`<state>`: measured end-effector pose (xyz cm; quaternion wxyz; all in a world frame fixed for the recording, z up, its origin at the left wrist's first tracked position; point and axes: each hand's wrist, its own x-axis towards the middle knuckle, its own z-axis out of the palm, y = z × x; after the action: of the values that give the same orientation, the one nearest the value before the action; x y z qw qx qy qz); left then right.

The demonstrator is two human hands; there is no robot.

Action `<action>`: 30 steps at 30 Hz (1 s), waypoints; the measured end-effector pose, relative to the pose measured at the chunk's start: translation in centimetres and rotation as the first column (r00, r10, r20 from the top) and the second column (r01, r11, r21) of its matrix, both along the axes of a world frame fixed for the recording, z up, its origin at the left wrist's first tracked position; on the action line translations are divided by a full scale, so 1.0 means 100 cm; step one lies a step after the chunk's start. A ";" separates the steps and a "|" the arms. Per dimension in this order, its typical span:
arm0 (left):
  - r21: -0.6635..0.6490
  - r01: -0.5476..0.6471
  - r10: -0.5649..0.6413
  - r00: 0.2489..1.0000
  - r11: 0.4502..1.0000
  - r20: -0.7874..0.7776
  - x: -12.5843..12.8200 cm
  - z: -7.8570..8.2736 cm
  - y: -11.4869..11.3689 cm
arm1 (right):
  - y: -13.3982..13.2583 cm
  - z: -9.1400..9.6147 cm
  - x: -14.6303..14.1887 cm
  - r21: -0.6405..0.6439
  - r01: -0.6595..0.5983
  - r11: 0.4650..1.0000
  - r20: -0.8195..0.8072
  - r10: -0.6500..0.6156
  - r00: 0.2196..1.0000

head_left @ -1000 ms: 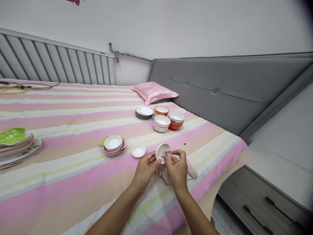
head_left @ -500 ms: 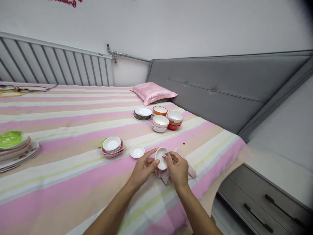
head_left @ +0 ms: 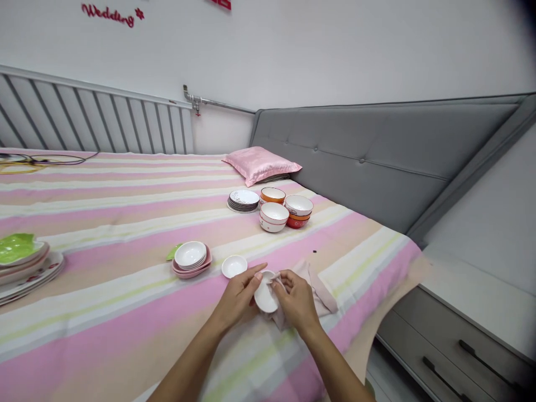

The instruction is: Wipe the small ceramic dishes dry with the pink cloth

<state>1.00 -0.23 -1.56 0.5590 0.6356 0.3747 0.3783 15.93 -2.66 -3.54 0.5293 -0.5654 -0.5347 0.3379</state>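
Observation:
A small white bowl (head_left: 263, 297) is tilted toward me just above the bed, its rim gripped between the thumb and fingers of my left hand (head_left: 235, 297). My right hand (head_left: 298, 300) pinches a pale pink cloth (head_left: 323, 295) and presses it against the inside of this bowl. The rest of the cloth hangs below the bowl and spreads on the sheet to the right. Close by my left hand, another small white bowl (head_left: 234, 267) rests on the bed. Farther left, several white bowls (head_left: 191, 253) are stacked in pink dishes (head_left: 190, 274).
Larger bowls (head_left: 274, 218) in stacks and a pile of plates (head_left: 243, 198) stand farther back, before a pink pillow (head_left: 262, 163). At the left are stacked plates with a green leaf-shaped dish (head_left: 17, 248). A grey headboard (head_left: 347, 139) and a nightstand (head_left: 473, 307) border the right.
Both hands, with the bowl and cloth, have moved slightly down and left. More of the cloth shows spread on the bed at the right. The camera view has tipped up a little.

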 end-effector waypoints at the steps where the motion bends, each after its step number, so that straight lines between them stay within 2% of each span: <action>1: -0.013 -0.008 0.008 1.000 1.000 0.024 0.002 0.000 -0.001 | 0.001 -0.002 0.001 -0.009 0.057 0.998 -0.017 -0.057 0.998; 4: -0.086 0.040 -0.030 0.993 0.996 0.118 0.009 -0.001 -0.006 | 0.005 -0.010 0.005 -0.019 0.196 0.980 -0.070 -0.197 0.978; 6: -0.126 0.068 -0.048 0.986 0.990 0.161 0.013 -0.002 -0.008 | 0.006 -0.014 0.007 -0.018 0.230 0.973 -0.101 -0.231 0.968; 11: -0.110 0.011 0.006 0.987 0.994 0.158 0.014 -0.004 -0.008 | 0.004 -0.008 0.004 -0.003 0.211 0.977 -0.121 -0.210 0.970; 13: -0.089 0.023 -0.009 0.988 0.996 0.157 0.012 -0.002 -0.006 | 0.002 -0.003 0.002 0.015 0.187 0.982 -0.107 -0.185 0.977; 16: -0.004 0.073 -0.071 0.989 0.997 0.129 0.007 0.004 -0.005 | -0.002 0.003 -0.001 0.059 0.148 0.987 -0.033 -0.147 0.989; 20: 0.158 0.046 -0.044 0.999 0.986 -0.017 0.001 0.013 -0.006 | -0.009 0.008 -0.006 0.119 0.096 0.988 0.178 -0.116 0.977; 24: 0.242 0.062 -0.025 0.988 0.968 -0.153 -0.004 0.016 -0.007 | -0.014 0.012 -0.010 0.128 0.042 0.991 0.337 -0.084 0.938; 27: 0.253 -0.005 0.050 0.984 0.968 -0.171 -0.004 0.011 -0.005 | -0.013 0.011 -0.011 0.116 0.034 0.993 0.271 -0.065 0.960; 30: 0.181 -0.055 0.076 0.991 0.982 -0.110 0.001 0.002 -0.004 | -0.008 0.006 -0.007 0.067 0.101 0.993 0.126 -0.109 0.986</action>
<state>1.08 -0.64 -1.36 0.4645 0.6912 0.3922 0.3908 15.26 -3.45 -2.97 0.5272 -0.5975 -0.5473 0.2558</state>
